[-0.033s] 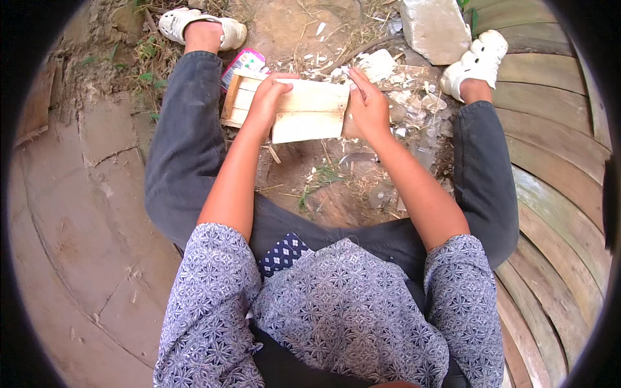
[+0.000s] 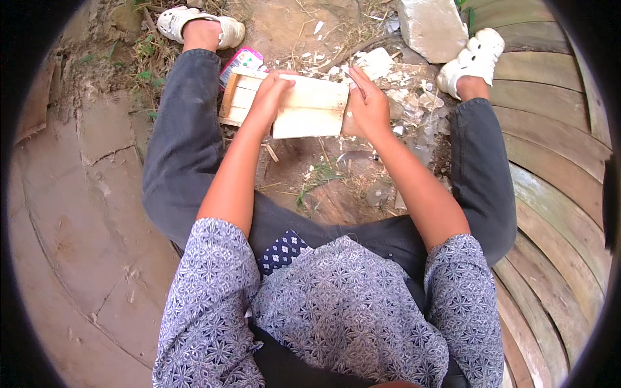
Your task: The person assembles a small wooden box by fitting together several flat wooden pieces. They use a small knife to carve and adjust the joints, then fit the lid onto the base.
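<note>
A pale wooden panel (image 2: pixel 314 107), built of joined slats with a browner strip at its left end, is held out between my knees. My left hand (image 2: pixel 266 100) is closed over it left of the middle, thumb along the top face. At the right end, my right hand (image 2: pixel 369 107) is closed against its edge. Something thin and dark shows between that thumb and forefinger, too small to name. Underneath the panel, the fingers of both hands are hidden.
A pink and white packet (image 2: pixel 246 61) lies behind the panel's left end. White chips and scraps (image 2: pixel 378 63) litter the ground ahead. A curved blade-like object (image 2: pixel 357 156) lies below. A stone block (image 2: pixel 433 29) stands far right, beside curved wooden planks (image 2: pixel 543 97).
The whole view has shifted very slightly. Both hands keep their hold on the panel, which has tilted only a little.
</note>
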